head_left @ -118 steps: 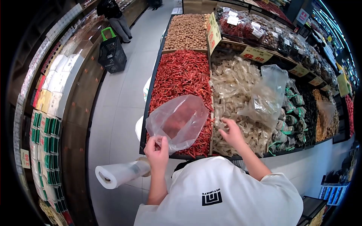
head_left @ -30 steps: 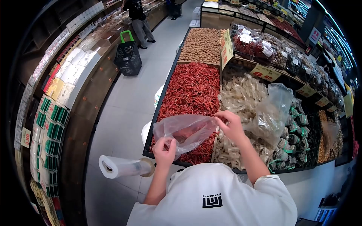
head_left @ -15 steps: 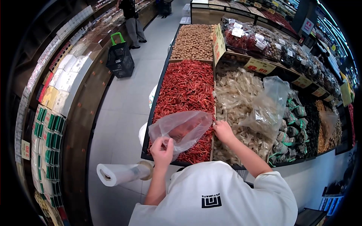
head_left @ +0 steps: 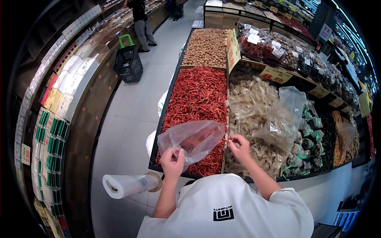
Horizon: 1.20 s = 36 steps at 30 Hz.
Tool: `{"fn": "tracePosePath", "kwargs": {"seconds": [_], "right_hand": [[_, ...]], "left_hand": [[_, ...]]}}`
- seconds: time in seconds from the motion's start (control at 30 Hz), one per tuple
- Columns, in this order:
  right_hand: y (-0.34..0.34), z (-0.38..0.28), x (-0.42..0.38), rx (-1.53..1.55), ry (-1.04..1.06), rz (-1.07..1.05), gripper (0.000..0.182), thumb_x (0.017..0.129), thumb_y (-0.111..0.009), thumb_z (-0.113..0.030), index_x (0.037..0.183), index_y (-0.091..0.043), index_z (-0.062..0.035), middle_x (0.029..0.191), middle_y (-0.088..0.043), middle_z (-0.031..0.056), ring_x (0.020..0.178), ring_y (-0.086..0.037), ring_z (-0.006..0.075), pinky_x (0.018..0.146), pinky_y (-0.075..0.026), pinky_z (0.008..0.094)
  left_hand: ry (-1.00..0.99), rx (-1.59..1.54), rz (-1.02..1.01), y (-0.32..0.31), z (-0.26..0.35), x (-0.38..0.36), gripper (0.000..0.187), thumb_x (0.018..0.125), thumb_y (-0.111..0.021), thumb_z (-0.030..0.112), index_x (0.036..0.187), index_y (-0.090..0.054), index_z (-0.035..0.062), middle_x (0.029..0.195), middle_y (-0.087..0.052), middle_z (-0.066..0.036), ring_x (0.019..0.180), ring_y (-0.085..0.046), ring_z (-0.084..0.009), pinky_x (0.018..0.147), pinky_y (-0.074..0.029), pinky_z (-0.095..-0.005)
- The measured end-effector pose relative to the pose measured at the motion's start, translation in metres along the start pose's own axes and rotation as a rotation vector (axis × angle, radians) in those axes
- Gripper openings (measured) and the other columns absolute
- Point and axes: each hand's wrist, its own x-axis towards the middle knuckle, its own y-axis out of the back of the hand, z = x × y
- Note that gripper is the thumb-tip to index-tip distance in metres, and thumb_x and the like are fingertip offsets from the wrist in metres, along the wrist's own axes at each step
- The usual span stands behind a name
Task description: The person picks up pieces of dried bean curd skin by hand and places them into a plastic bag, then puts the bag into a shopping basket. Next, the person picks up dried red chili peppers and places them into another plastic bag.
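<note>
My left hand (head_left: pixel 172 160) is closed on the near edge of a clear plastic bag (head_left: pixel 166 137), whose wide mouth gapes over a bin of dried red chilies (head_left: pixel 196 89). Red shows through the thin film. Just right of the bag's mouth, my right hand (head_left: pixel 239 147) pinches a dried chili (head_left: pixel 225 139) at its fingertips, above the divider between the bins. Beneath that forearm lie pale, clear-wrapped dried goods (head_left: pixel 252 99), with another plastic bag (head_left: pixel 287 107) on top.
A roll of plastic bags (head_left: pixel 129 185) sticks out at the bin's near left corner. Walnut-like nuts (head_left: pixel 204 47) fill the bin behind. A black shopping basket (head_left: pixel 127 65) stands in the aisle near a person (head_left: pixel 142 25). Price signs (head_left: pixel 274 74) line the right-hand bins.
My right hand has lifted slightly and turned, and a chili now shows between its fingertips. The left hand still grips the bag in nearly the same place. The view has shifted a little.
</note>
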Motion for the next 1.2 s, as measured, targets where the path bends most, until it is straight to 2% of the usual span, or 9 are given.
{"fn": "tracePosePath", "kwargs": {"seconds": [0.17,0.3,0.37,0.47,0.77,0.93,1.03,1.17,1.2], "right_hand": [[-0.008,-0.054,0.001,0.423,-0.077,0.169,0.013,0.095,-0.074,-0.001,0.106,-0.069,0.0007,0.099,-0.072,0.0028,0.090,-0.069,0.0084,0.080,-0.057,0.0264],[-0.038,-0.140,0.023,0.158,0.008,-0.206,0.021,0.095,-0.074,-0.004,0.115,-0.069,-0.0007,0.104,-0.072,0.0071,0.092,-0.070,0.0113,0.082,-0.056,0.0281],[-0.062,-0.157,0.038,0.007,0.354,-0.284,0.022,0.094,-0.074,-0.008,0.115,-0.071,-0.0013,0.100,-0.072,0.0109,0.084,-0.073,0.0179,0.077,-0.058,0.0311],[-0.059,-0.164,0.041,-0.143,0.564,-0.255,0.022,0.093,-0.074,-0.009,0.114,-0.072,-0.0015,0.098,-0.072,0.0126,0.083,-0.073,0.0233,0.075,-0.059,0.0346],[0.035,-0.041,0.086,-0.345,-0.027,-0.192,0.035,0.092,-0.076,-0.015,0.123,-0.068,-0.0028,0.098,-0.072,0.0132,0.082,-0.070,0.0261,0.076,-0.056,0.0378],[0.035,0.012,0.115,-0.712,0.137,-0.484,0.049,0.093,-0.072,-0.023,0.136,-0.057,-0.0058,0.123,-0.066,0.0193,0.114,-0.066,0.0384,0.093,-0.056,0.0498],[0.019,0.012,0.135,-0.802,0.016,-0.599,0.050,0.095,-0.072,-0.025,0.139,-0.057,-0.0065,0.126,-0.065,0.0214,0.118,-0.064,0.0389,0.097,-0.055,0.0488],[-0.005,0.033,0.155,-0.741,0.122,-0.587,0.050,0.093,-0.073,-0.022,0.138,-0.057,-0.0080,0.122,-0.066,0.0206,0.115,-0.066,0.0403,0.095,-0.056,0.0499],[-0.011,0.037,0.154,-0.710,0.146,-0.526,0.040,0.090,-0.073,-0.017,0.127,-0.064,-0.0054,0.114,-0.069,0.0200,0.109,-0.067,0.0414,0.093,-0.056,0.0502]], "left_hand": [[0.017,-0.021,0.006,-0.001,0.001,-0.002,0.011,0.090,-0.076,0.007,0.087,-0.068,0.0004,0.077,-0.065,-0.007,0.064,-0.059,-0.0158,0.058,-0.046,-0.0300],[-0.003,-0.006,0.055,-0.004,0.000,-0.003,0.011,0.091,-0.075,0.007,0.087,-0.068,0.0002,0.077,-0.065,-0.007,0.064,-0.060,-0.0155,0.057,-0.045,-0.0299],[0.001,-0.008,0.051,-0.005,-0.004,-0.004,0.010,0.091,-0.075,0.006,0.089,-0.068,-0.0006,0.077,-0.066,-0.005,0.066,-0.059,-0.0122,0.060,-0.046,-0.0280],[0.006,-0.006,0.045,-0.004,-0.004,-0.005,0.008,0.091,-0.075,0.004,0.091,-0.068,-0.0015,0.078,-0.066,-0.004,0.068,-0.059,-0.0091,0.062,-0.047,-0.0261],[-0.019,0.002,0.040,-0.005,-0.011,-0.006,0.008,0.092,-0.074,0.003,0.091,-0.068,-0.0021,0.079,-0.066,-0.004,0.069,-0.059,-0.0096,0.063,-0.048,-0.0263],[-0.040,0.009,0.022,-0.005,-0.014,-0.003,0.008,0.091,-0.074,0.003,0.091,-0.068,-0.0019,0.079,-0.067,-0.004,0.068,-0.058,-0.0098,0.063,-0.047,-0.0267],[-0.042,0.031,0.015,-0.007,-0.007,0.000,0.008,0.091,-0.074,0.004,0.090,-0.068,-0.0017,0.079,-0.067,-0.004,0.068,-0.058,-0.0099,0.062,-0.047,-0.0271],[-0.002,0.037,0.019,-0.009,-0.002,0.002,0.010,0.089,-0.075,0.006,0.086,-0.068,0.0001,0.076,-0.066,-0.006,0.065,-0.060,-0.0157,0.061,-0.047,-0.0312],[-0.006,0.042,0.014,-0.009,-0.002,0.001,0.010,0.089,-0.075,0.006,0.086,-0.068,0.0001,0.077,-0.066,-0.006,0.065,-0.060,-0.0153,0.060,-0.047,-0.0310]]}}
